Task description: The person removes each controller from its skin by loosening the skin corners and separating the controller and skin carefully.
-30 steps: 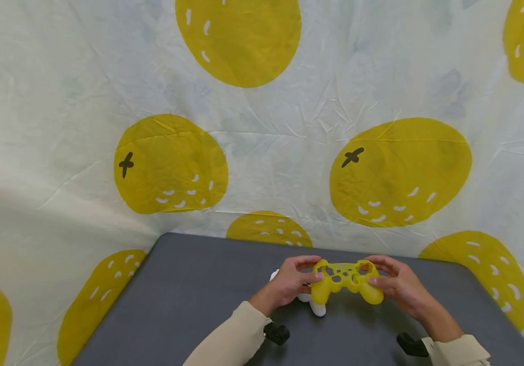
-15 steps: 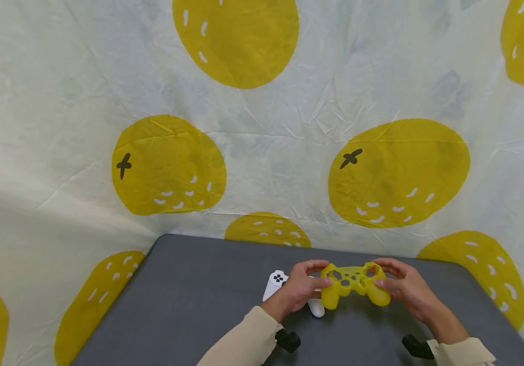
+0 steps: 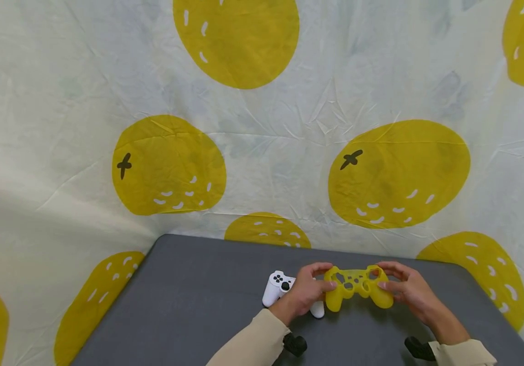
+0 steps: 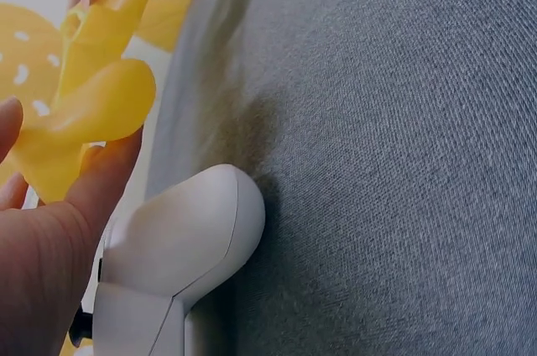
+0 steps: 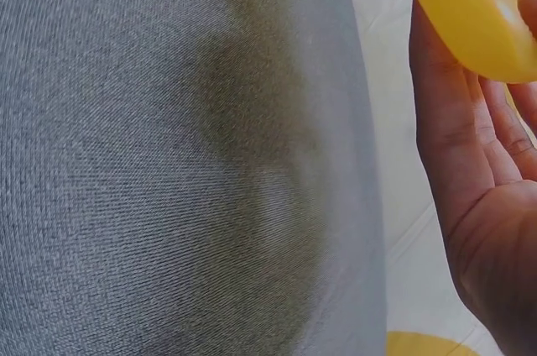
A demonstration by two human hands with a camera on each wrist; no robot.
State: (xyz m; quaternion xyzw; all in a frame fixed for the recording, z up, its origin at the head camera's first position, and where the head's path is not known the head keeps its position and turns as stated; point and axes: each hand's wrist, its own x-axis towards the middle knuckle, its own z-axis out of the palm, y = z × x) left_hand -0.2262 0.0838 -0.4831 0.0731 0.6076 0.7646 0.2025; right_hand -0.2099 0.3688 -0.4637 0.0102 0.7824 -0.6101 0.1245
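Both hands hold a yellow silicone controller cover (image 3: 358,285) up above the table, its cut-out front toward the head camera. At its left end my left hand (image 3: 306,292) pinches it between thumb and fingers. My right hand (image 3: 411,290) grips the opposite end the same way, thumb on the front. In the left wrist view the cover (image 4: 92,87) is seen from its side, the rounded grips sticking out. A white game controller (image 3: 274,291) lies on the table behind the left hand, which hides its middle. One white grip (image 4: 193,222) shows close under that hand.
The dark grey table (image 3: 188,305) reaches back to a white cloth backdrop (image 3: 271,173) with large yellow fruit prints. Cloth also hangs along the left and right sides. Shadows of the hands and cover fall on the tabletop.
Both hands have moved slightly right and toward the person with the yellow cover. More of the white controller now shows to the left of the left hand.
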